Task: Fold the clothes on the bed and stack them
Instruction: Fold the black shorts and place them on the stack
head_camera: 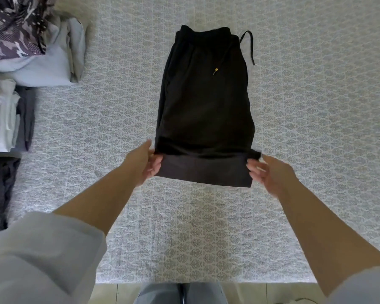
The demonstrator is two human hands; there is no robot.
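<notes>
Both hands [144, 162] [270, 172] pinching black shorts' [204, 102] hem

Both arms extended forward, sleeves pushed to elbows, left hand [144, 164] fingers curled, pinching a fabric edge, right hand [270, 172] likewise pinching opposite corner, palms facing inward

Soft, even daylight; no glare. Faint shadow cast under black fabric shorts [204, 102]. Right hand [270, 172] motion-blurred. Wide-angle bending seen at edges; near pale grey sleeves [37, 257] defocused.
</notes>
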